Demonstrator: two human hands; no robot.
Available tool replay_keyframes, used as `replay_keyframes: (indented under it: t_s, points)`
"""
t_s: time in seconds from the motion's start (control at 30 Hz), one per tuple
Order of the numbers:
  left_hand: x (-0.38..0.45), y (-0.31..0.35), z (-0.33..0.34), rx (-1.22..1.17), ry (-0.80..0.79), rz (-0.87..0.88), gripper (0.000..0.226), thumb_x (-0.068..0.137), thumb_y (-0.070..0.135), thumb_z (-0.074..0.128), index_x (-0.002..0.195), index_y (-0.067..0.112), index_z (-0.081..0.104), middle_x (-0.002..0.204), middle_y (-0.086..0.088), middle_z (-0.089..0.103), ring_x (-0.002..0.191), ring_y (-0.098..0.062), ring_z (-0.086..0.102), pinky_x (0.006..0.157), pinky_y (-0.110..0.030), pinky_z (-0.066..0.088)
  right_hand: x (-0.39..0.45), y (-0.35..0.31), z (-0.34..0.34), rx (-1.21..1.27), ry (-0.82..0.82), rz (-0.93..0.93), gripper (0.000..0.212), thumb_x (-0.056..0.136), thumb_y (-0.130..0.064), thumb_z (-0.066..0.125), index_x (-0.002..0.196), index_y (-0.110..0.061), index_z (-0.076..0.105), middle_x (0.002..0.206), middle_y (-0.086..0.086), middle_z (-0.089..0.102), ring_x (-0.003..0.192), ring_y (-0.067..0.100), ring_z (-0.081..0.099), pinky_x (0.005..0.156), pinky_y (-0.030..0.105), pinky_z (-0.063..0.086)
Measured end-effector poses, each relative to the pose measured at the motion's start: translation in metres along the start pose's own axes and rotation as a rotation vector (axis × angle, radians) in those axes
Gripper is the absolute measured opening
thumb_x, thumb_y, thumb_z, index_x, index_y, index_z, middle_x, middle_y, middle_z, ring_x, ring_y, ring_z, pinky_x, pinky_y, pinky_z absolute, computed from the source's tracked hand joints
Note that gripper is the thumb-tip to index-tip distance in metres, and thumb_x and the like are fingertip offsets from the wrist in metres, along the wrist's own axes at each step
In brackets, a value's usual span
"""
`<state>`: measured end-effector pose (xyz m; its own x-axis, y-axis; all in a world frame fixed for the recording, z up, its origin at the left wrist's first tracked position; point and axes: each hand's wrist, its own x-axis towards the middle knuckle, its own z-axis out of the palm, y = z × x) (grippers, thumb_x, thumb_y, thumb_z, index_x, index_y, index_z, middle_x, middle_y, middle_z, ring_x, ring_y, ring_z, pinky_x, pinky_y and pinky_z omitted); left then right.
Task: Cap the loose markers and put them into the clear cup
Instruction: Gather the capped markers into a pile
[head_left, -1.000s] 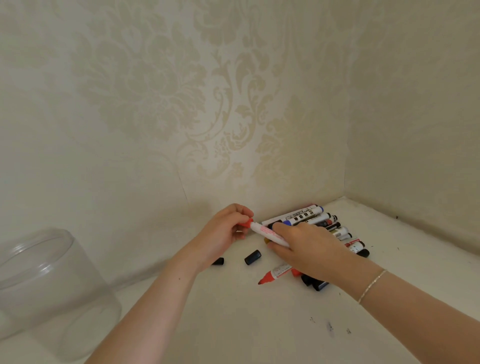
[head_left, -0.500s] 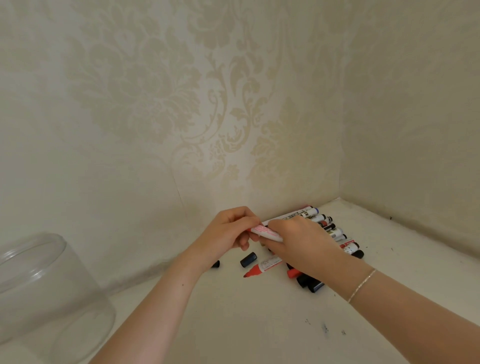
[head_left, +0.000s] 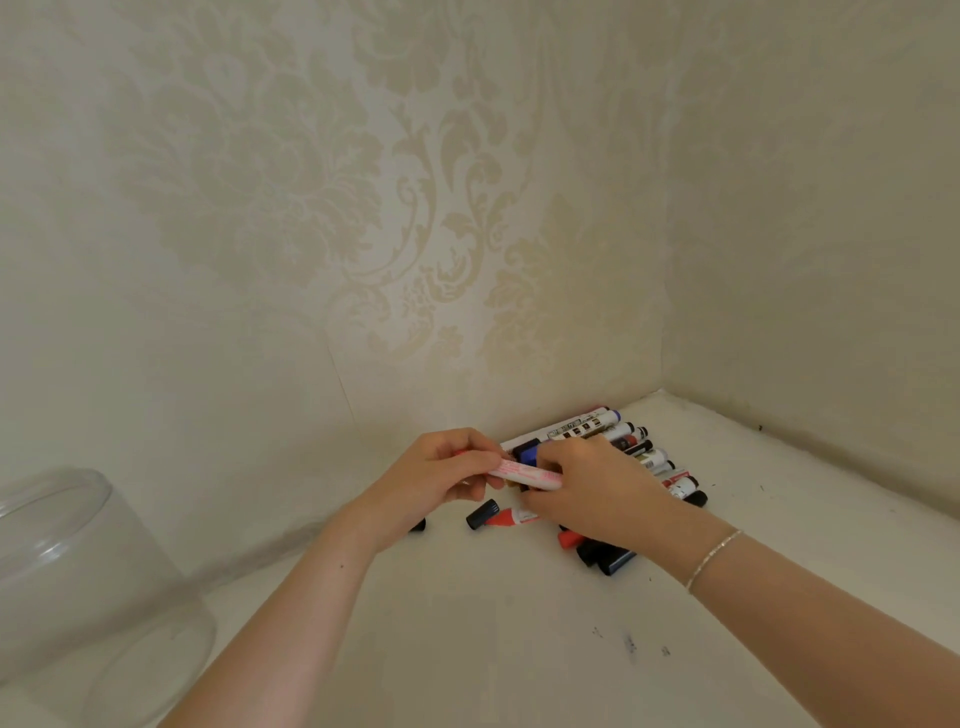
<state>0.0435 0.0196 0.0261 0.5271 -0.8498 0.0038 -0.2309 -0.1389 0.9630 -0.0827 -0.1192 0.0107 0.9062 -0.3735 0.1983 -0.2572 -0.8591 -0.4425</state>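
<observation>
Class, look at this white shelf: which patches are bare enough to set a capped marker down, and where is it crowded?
Bare: the white shelf surface between the two forearms, the stretch between the clear plastic cup and the left hand, and the right side along the wall. Crowded: the back corner, where the pile of markers and the loose black cap lie under the right hand.

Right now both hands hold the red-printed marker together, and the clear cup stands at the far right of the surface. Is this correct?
Not quite. The head view shows the left hand and right hand both on the red-printed marker, but the clear cup stands at the far left, not the right.
</observation>
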Motion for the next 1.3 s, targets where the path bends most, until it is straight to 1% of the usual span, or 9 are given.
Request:
replay_keyframes:
  t_s: [0.13, 0.27, 0.37, 0.47, 0.67, 0.77, 1.07, 1.2, 1.3]
  points:
    - [0.0, -0.001, -0.003, -0.072, 0.17, 0.044, 0.012, 0.085, 0.015, 0.063, 0.076, 0.016, 0.072, 0.07, -0.002, 0.063, 0.06, -0.012, 0.048, 0.063, -0.021, 0.043, -0.001, 0.01, -0.017, 0.416, -0.088, 0.161, 0.029, 0.081, -0.039, 0.07, 0.089, -0.013, 0.059, 0.07, -0.002, 0.066, 0.059, 0.012, 0.057, 0.058, 0.032, 0.052]
    - [-0.001, 0.006, -0.001, -0.071, 0.263, 0.095, 0.02, 0.092, 0.008, 0.054, 0.082, 0.011, 0.071, 0.066, -0.002, 0.062, 0.058, -0.01, 0.045, 0.061, -0.021, 0.039, -0.002, 0.015, -0.047, 0.563, -0.127, 0.229, 0.025, 0.092, -0.019, 0.051, 0.102, 0.002, 0.059, 0.073, 0.004, 0.058, 0.046, 0.008, 0.046, 0.04, 0.018, 0.035]
    - [-0.002, 0.01, 0.007, -0.055, 0.254, 0.099, 0.019, 0.093, 0.008, 0.054, 0.082, 0.011, 0.07, 0.066, -0.002, 0.062, 0.059, -0.011, 0.045, 0.062, -0.022, 0.04, -0.009, 0.019, -0.059, 0.707, -0.13, 0.221, 0.018, 0.092, -0.003, 0.041, 0.09, 0.001, 0.059, 0.06, 0.001, 0.057, 0.033, 0.006, 0.042, 0.035, 0.017, 0.033]
    - [-0.002, 0.012, 0.017, -0.041, 0.225, 0.098, 0.019, 0.093, 0.009, 0.054, 0.083, 0.01, 0.069, 0.065, -0.001, 0.062, 0.058, -0.011, 0.045, 0.063, -0.021, 0.04, -0.013, 0.03, -0.062, 0.867, -0.079, 0.265, 0.029, 0.088, 0.005, 0.036, 0.095, -0.002, 0.062, 0.059, 0.002, 0.058, 0.045, 0.012, 0.047, 0.042, 0.022, 0.037]
    - [0.0, 0.015, 0.033, -0.043, 0.175, 0.083, 0.023, 0.092, 0.01, 0.054, 0.077, 0.014, 0.07, 0.064, -0.002, 0.061, 0.056, -0.012, 0.045, 0.062, -0.023, 0.041, -0.027, 0.046, -0.069, 1.197, -0.084, 0.333, 0.037, 0.084, 0.011, 0.035, 0.105, -0.008, 0.06, 0.094, 0.014, 0.07, 0.071, 0.023, 0.06, 0.054, 0.028, 0.049]
    - [0.001, 0.019, 0.041, -0.05, 0.12, 0.068, 0.022, 0.093, 0.011, 0.054, 0.078, 0.013, 0.07, 0.065, -0.004, 0.061, 0.056, -0.013, 0.046, 0.062, -0.023, 0.043, -0.036, 0.048, -0.075, 1.238, -0.091, 0.34, 0.037, 0.085, 0.011, 0.039, 0.109, -0.009, 0.06, 0.107, 0.019, 0.069, 0.084, 0.026, 0.06, 0.059, 0.03, 0.053]
    - [-0.007, 0.03, 0.069, 0.01, -0.017, 0.071, 0.009, 0.089, 0.016, 0.063, 0.084, 0.01, 0.068, 0.067, -0.002, 0.063, 0.057, -0.011, 0.049, 0.062, -0.025, 0.043, -0.063, 0.054, -0.082, 1.242, -0.075, 0.341, 0.039, 0.086, 0.01, 0.05, 0.117, -0.01, 0.059, 0.113, 0.015, 0.068, 0.087, 0.024, 0.064, 0.059, 0.029, 0.053]
    - [-0.012, 0.031, 0.076, 0.01, -0.08, 0.071, 0.004, 0.086, 0.01, 0.067, 0.089, 0.009, 0.064, 0.077, -0.015, 0.059, 0.06, -0.016, 0.051, 0.072, -0.037, 0.042, -0.071, 0.056, -0.083, 1.269, -0.083, 0.355, 0.037, 0.087, 0.009, 0.05, 0.117, -0.009, 0.06, 0.113, 0.017, 0.066, 0.084, 0.027, 0.067, 0.076, 0.037, 0.056]
    - [-0.012, 0.032, 0.077, 0.012, -0.1, 0.068, 0.012, 0.085, 0.006, 0.068, 0.093, 0.011, 0.06, 0.085, -0.017, 0.055, 0.067, -0.018, 0.052, 0.076, -0.038, 0.043, -0.073, 0.057, -0.084, 1.283, -0.087, 0.368, 0.037, 0.087, 0.011, 0.048, 0.117, -0.006, 0.061, 0.112, 0.02, 0.066, 0.089, 0.03, 0.068, 0.084, 0.041, 0.056]
